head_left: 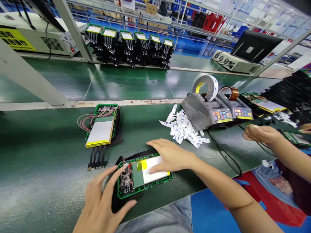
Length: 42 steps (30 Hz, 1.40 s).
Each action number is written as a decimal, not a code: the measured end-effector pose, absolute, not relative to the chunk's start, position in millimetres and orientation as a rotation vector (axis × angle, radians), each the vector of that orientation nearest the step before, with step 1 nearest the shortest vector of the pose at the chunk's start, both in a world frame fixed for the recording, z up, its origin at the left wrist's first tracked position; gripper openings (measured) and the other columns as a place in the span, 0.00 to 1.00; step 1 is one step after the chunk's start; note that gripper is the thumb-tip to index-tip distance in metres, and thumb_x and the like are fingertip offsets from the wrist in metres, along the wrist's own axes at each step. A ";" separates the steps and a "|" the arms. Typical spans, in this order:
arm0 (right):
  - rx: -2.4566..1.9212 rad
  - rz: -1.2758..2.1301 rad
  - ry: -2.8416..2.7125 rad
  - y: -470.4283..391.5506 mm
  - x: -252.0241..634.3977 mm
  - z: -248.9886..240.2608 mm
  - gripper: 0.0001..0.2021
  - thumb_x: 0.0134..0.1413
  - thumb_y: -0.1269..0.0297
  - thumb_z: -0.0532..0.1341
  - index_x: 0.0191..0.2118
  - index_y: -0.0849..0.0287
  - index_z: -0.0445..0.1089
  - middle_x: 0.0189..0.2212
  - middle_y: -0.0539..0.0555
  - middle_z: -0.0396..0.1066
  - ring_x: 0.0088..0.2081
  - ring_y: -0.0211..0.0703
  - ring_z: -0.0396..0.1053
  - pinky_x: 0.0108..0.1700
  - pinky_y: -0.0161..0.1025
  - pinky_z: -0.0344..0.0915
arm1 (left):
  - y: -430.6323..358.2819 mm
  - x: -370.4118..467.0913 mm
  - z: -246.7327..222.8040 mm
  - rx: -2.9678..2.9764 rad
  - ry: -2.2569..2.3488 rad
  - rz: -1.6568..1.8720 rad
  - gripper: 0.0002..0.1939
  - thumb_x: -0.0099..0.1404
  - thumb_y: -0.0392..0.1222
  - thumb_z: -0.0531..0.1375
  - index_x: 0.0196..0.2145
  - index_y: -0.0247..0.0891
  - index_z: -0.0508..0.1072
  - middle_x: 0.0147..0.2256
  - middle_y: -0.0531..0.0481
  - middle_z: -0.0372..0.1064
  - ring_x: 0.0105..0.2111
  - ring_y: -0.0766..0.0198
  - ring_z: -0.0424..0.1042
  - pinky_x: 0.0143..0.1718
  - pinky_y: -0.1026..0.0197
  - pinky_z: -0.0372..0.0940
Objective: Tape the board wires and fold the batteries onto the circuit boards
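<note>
In front of me on the green bench lies a green-framed electronic unit point(137, 181) with a circuit board at its left end and a white flat battery pack point(152, 173) with yellow tape. My left hand point(103, 194) is around the unit's left end, fingers and thumb spread apart, fingertips close to the circuit board. My right hand point(171, 157) lies over the right part, its thumb on the white battery and its fingers stretched toward the far edge. Beyond my left hand is a second unit point(103, 124), with loose pink wires, a battery pack and black ribbon leads.
Crumpled white backing strips point(186, 129) are heaped beside two grey tape dispensers point(206, 110), which carry a grey tape roll point(206, 87) and an amber roll. Several units point(127, 40) stand on the back shelf. At right, a co-worker's hand point(262, 134) reaches over the bench.
</note>
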State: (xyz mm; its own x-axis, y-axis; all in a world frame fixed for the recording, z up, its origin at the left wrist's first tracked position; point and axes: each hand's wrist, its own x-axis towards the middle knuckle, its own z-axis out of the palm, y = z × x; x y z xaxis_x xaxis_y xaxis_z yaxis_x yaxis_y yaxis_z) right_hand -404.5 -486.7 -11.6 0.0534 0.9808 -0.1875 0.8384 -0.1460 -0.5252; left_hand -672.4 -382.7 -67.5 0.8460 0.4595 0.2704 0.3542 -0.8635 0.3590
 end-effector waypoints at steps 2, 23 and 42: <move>-2.070 0.793 -1.973 -481.2 -404.0 -7.6 0.48 0.43 0.43 0.73 0.64 0.68 0.61 0.58 0.69 0.68 0.59 0.65 0.66 0.58 0.59 0.65 | -385.7 -681.0 -70.6 2.694 0.678 0.508 0.34 0.69 0.61 0.55 0.66 0.47 0.53 0.60 0.37 0.54 0.55 0.44 0.62 0.56 0.38 0.60; -2.088 1.009 -2.050 -468.9 -423.3 -6.1 0.46 0.37 0.35 0.70 0.57 0.61 0.63 0.38 0.59 0.77 0.38 0.59 0.76 0.38 0.42 0.64 | -373.5 -658.9 -74.5 1.861 0.775 0.180 0.46 0.63 0.55 0.63 0.70 0.49 0.44 0.69 0.40 0.52 0.66 0.43 0.59 0.64 0.36 0.59; -2.042 1.134 -1.941 -463.9 -414.2 -12.5 0.43 0.34 0.38 0.73 0.54 0.58 0.65 0.41 0.56 0.76 0.39 0.54 0.74 0.36 0.38 0.62 | -370.8 -634.8 -69.5 1.692 0.825 0.232 0.37 0.62 0.65 0.60 0.60 0.39 0.62 0.59 0.40 0.67 0.59 0.47 0.68 0.64 0.42 0.59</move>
State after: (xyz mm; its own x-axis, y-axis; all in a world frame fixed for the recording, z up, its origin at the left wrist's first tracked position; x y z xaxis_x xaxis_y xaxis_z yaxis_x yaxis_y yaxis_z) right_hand -414.2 -463.9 -12.5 -0.0930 0.8961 -0.4340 0.8181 -0.1796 -0.5462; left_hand -634.8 -370.8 -69.5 0.7304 0.6282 -0.2681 0.3967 -0.0706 0.9152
